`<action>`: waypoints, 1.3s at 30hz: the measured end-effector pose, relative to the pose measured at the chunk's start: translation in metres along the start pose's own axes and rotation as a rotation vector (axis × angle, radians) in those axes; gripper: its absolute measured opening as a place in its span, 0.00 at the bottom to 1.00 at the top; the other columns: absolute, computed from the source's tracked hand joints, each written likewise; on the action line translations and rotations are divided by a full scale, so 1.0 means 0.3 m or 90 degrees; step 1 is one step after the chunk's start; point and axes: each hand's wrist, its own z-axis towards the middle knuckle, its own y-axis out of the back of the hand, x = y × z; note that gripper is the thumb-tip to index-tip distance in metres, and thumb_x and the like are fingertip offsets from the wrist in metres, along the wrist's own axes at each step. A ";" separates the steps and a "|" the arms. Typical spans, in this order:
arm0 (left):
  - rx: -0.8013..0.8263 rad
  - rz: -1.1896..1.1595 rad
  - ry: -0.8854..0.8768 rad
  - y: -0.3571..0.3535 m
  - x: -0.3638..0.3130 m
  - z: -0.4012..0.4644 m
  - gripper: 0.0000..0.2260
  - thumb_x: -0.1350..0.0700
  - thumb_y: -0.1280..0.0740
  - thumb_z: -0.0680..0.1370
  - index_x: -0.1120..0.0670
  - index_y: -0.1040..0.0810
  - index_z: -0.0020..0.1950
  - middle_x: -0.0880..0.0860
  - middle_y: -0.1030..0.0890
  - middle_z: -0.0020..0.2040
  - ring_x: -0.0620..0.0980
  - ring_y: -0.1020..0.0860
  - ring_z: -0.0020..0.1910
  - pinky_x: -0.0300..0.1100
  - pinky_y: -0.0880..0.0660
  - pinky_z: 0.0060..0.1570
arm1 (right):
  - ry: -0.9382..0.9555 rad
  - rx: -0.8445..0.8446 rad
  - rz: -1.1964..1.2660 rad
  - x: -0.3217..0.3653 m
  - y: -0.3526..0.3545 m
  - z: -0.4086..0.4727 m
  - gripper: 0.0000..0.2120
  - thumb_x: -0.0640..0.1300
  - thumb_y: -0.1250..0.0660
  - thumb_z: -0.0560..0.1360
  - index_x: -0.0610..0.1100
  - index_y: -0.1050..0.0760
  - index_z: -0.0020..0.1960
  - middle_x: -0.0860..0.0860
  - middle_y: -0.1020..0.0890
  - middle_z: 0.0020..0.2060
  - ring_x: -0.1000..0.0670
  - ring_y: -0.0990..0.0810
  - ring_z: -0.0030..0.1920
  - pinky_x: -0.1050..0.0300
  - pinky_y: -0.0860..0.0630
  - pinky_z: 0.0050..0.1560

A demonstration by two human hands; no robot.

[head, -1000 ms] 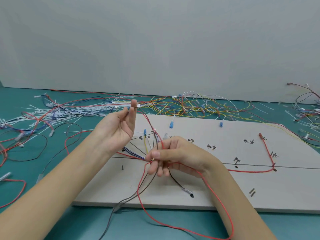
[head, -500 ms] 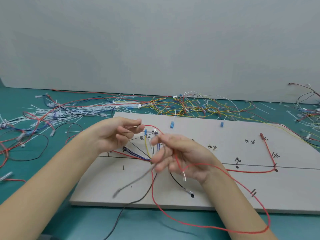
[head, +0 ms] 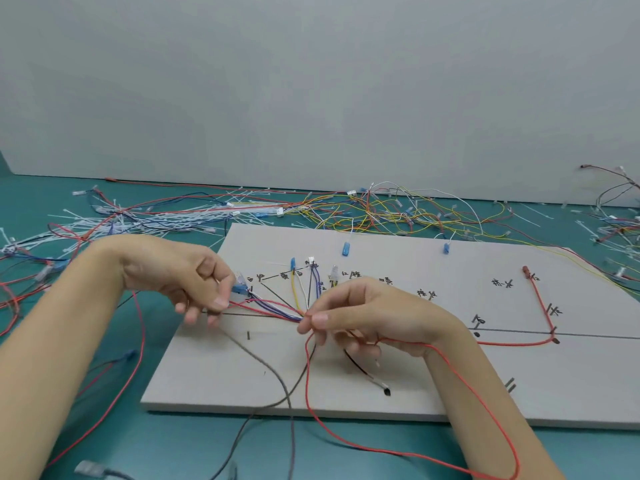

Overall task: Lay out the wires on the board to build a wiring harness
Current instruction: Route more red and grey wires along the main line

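Both forearms are bare from wrist to the lower edge of view, with no sleeves showing. The left hand (head: 194,278) and right hand (head: 374,313) wear no gloves, rings, watch or bands. The fingernails are short and unpainted, plainly seen on the thumbs.

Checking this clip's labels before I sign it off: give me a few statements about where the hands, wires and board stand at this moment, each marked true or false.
1. The left hand pinches a blue connector. True.
2. The right hand lies flat and holds nothing. False: it pinches the wire bundle where the wires meet.
3. A red wire already lies on the right part of the board. True.
4. The board stands upright against the wall. False: it lies flat on the green table.
5. Loose wires lie heaped behind the board. True.
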 end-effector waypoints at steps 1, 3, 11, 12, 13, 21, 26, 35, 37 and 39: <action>0.002 0.023 0.017 -0.005 -0.004 0.001 0.06 0.52 0.25 0.71 0.51 0.20 0.37 0.56 0.16 0.41 0.45 0.20 0.32 0.32 0.27 0.31 | -0.012 -0.034 -0.040 -0.005 -0.004 0.005 0.04 0.43 0.31 0.77 0.46 0.17 0.46 0.51 0.22 0.32 0.55 0.30 0.26 0.65 0.38 0.21; -0.005 0.057 0.045 -0.014 -0.012 0.005 0.05 0.53 0.25 0.71 0.50 0.19 0.38 0.56 0.15 0.43 0.45 0.20 0.34 0.33 0.27 0.32 | -0.035 -0.080 -0.091 -0.016 -0.018 0.016 0.03 0.43 0.28 0.74 0.43 0.19 0.44 0.52 0.27 0.27 0.55 0.33 0.24 0.65 0.41 0.20; -0.055 0.146 0.149 -0.053 -0.057 0.007 0.03 0.54 0.26 0.73 0.50 0.16 0.39 0.53 0.14 0.43 0.44 0.17 0.38 0.31 0.28 0.32 | -0.058 -0.044 -0.220 -0.016 -0.053 0.031 0.12 0.56 0.27 0.72 0.48 0.16 0.47 0.44 0.20 0.34 0.50 0.28 0.35 0.55 0.34 0.37; -0.067 0.154 0.152 -0.060 -0.066 0.006 0.02 0.54 0.25 0.72 0.50 0.15 0.39 0.52 0.14 0.42 0.43 0.17 0.38 0.30 0.28 0.33 | -0.060 -0.045 -0.220 -0.016 -0.045 0.026 0.12 0.54 0.28 0.73 0.47 0.16 0.48 0.44 0.20 0.34 0.50 0.28 0.35 0.57 0.35 0.36; -0.082 0.162 0.154 -0.068 -0.075 0.006 0.02 0.53 0.25 0.71 0.50 0.14 0.40 0.52 0.14 0.42 0.43 0.17 0.38 0.30 0.28 0.33 | -0.057 -0.048 -0.221 -0.018 -0.037 0.020 0.10 0.52 0.29 0.75 0.45 0.16 0.48 0.44 0.20 0.34 0.51 0.28 0.34 0.61 0.34 0.34; -0.163 0.189 0.148 -0.120 -0.105 0.035 0.02 0.55 0.23 0.69 0.52 0.13 0.39 0.52 0.15 0.35 0.44 0.17 0.32 0.31 0.27 0.30 | -0.036 -0.110 -0.212 -0.006 0.012 -0.013 0.05 0.44 0.28 0.75 0.45 0.16 0.48 0.47 0.26 0.30 0.57 0.32 0.26 0.66 0.40 0.22; -0.188 0.198 0.114 -0.137 -0.107 0.062 0.03 0.61 0.24 0.70 0.54 0.14 0.38 0.51 0.16 0.31 0.44 0.19 0.29 0.32 0.27 0.29 | -0.042 -0.141 -0.196 -0.009 0.023 -0.017 0.04 0.41 0.29 0.74 0.43 0.16 0.48 0.45 0.28 0.30 0.55 0.33 0.27 0.63 0.43 0.23; -0.148 0.207 0.095 -0.145 -0.113 0.057 0.06 0.63 0.26 0.72 0.52 0.15 0.40 0.52 0.15 0.35 0.45 0.17 0.35 0.33 0.24 0.34 | -0.095 -0.163 -0.201 -0.012 0.039 -0.025 0.03 0.40 0.29 0.74 0.43 0.17 0.45 0.52 0.23 0.27 0.57 0.30 0.24 0.68 0.42 0.22; -0.142 0.213 0.101 -0.148 -0.120 0.051 0.07 0.62 0.28 0.73 0.51 0.14 0.41 0.51 0.15 0.35 0.43 0.18 0.35 0.33 0.25 0.34 | -0.096 -0.166 -0.208 -0.010 0.038 -0.026 0.03 0.40 0.29 0.74 0.43 0.17 0.45 0.51 0.23 0.27 0.57 0.30 0.24 0.67 0.42 0.21; -0.160 0.225 0.098 -0.153 -0.125 0.049 0.07 0.61 0.29 0.72 0.49 0.14 0.40 0.50 0.15 0.35 0.43 0.18 0.34 0.33 0.24 0.34 | -0.095 -0.173 -0.206 -0.008 0.038 -0.027 0.02 0.40 0.29 0.74 0.43 0.17 0.45 0.51 0.23 0.27 0.57 0.31 0.23 0.67 0.42 0.21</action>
